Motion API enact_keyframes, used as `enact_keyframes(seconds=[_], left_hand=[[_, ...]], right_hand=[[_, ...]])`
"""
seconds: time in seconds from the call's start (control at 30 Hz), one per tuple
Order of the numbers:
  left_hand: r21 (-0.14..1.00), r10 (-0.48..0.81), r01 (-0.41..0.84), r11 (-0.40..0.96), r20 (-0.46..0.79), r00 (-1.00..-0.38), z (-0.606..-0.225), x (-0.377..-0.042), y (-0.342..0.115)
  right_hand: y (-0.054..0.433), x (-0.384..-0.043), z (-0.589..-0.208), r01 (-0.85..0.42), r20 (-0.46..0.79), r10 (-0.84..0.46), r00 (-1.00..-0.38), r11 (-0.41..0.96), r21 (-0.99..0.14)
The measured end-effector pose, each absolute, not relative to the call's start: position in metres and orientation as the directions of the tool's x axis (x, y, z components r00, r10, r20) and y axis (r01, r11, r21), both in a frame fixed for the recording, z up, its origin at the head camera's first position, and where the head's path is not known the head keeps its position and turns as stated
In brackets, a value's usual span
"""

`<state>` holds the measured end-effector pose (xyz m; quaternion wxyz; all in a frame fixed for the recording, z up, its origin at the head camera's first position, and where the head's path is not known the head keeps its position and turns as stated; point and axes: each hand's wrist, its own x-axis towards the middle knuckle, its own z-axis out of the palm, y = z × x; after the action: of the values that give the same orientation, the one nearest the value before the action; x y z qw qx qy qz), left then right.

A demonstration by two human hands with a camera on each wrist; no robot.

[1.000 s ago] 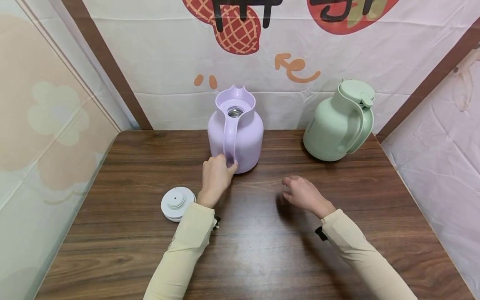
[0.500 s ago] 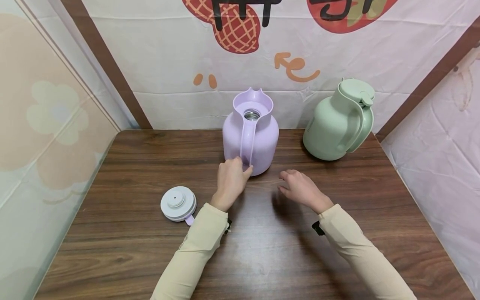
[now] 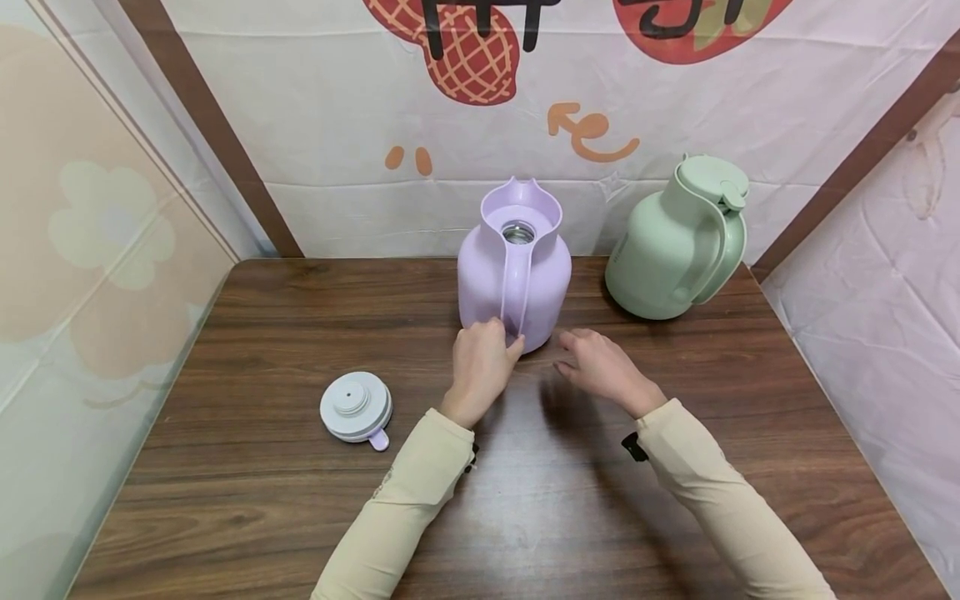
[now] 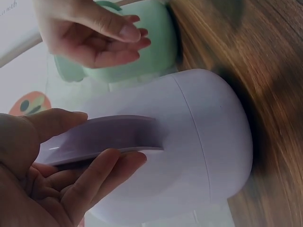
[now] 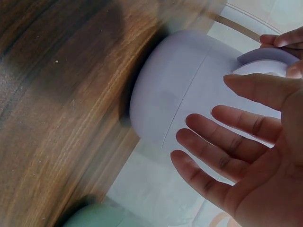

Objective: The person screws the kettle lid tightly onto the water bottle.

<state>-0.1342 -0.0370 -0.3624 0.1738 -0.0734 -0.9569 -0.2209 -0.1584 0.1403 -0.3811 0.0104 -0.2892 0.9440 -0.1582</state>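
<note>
— What's closest to us?
— Two cream sleeves (image 3: 401,508), stretched over the desk (image 3: 247,333) toward the purple jug (image 3: 551,279). To the left of that jug, and nearer than it, lies a white lid (image 3: 356,407) with a little purple tab (image 3: 379,440) poking out.
— And the hands?
— The left hand (image 3: 482,367) is on the jug's near side. Its grip is wrapped round the lower part of the handle (image 3: 516,292), thumb against one edge, fingers against the other.
— The right hand (image 3: 606,369)?
— Just right of the jug's base, fingers spread and gently bent, its grip released.
— How does the jug stand?
— Upright on the desk, handle facing us, a silvery ring showing inside its mouth.
— Anything farther off?
— A green jug (image 3: 652,258), lidded, right of the purple one and slightly farther back. Behind them both hangs a white cloth (image 3: 322,125) printed with red shapes and an orange arrow (image 3: 592,133).
</note>
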Motion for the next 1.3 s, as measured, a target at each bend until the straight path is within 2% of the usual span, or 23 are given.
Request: enact_keyframes(seconds=[0.47,0.9,1.3], left_hand=[[0.356,0.101,0.271,0.895,0.429,-0.898,-0.365,-0.128,-0.017],[0.314,0.107,0.261,0.913,0.432,-0.895,-0.367,-0.125,-0.005],[0.315,0.101,0.243,0.917,0.405,-0.909,-0.365,-0.124,-0.004]], right_hand=[[0.148,-0.168,-0.379,-0.529,0.122,-0.524,-0.843,0.767,-0.362],[0.149,-0.179,-0.376,-0.387,0.145,-0.361,-0.921,0.807,-0.447],[0.152,-0.184,-0.378,-0.393,0.144,-0.37,-0.918,0.793,-0.466]])
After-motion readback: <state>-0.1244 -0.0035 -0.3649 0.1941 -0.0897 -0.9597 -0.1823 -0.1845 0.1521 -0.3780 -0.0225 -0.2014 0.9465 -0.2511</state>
